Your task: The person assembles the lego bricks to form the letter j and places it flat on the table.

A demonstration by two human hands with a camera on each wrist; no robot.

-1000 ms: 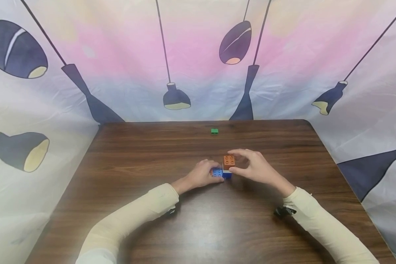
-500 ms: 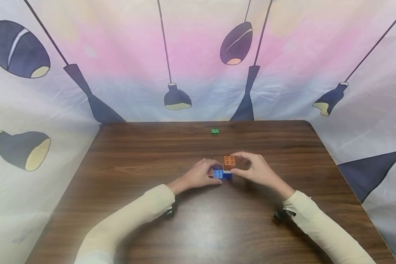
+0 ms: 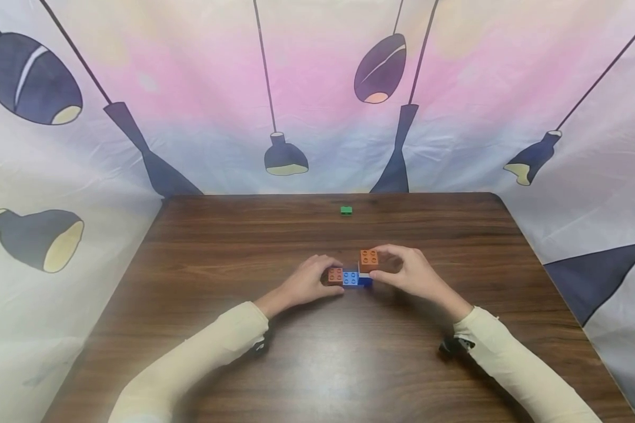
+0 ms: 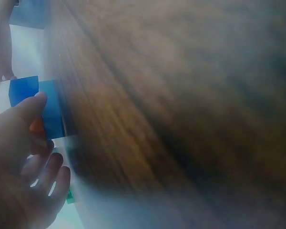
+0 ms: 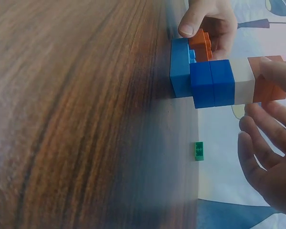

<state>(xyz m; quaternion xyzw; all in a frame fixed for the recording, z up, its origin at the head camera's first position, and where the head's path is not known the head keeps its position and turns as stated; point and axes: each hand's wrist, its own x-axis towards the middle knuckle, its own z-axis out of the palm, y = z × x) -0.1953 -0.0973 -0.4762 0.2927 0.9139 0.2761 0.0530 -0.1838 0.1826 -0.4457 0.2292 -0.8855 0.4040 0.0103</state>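
A light blue base brick (image 5: 180, 71) lies on the table. On its left end is an orange brick (image 3: 336, 274), with my left hand (image 3: 308, 282) pinching it between thumb and fingers. A tower rises from the base's right end: dark blue bricks (image 5: 212, 83), a white brick (image 5: 243, 81), then orange (image 5: 267, 78) on top. My right hand (image 3: 414, 271) grips the top orange part, thumb on the near side and fingertips behind. In the left wrist view the left hand (image 4: 19, 152) covers much of the left orange brick.
A small green brick (image 3: 346, 210) lies near the far edge of the wooden table (image 3: 243, 235). Behind the table hangs a cloth backdrop (image 3: 217, 76) printed with lamps.
My left hand has slid left from beside the tower to the base's left end, uncovering the left orange brick and the light blue studs. The right hand has barely moved, keeping its hold.
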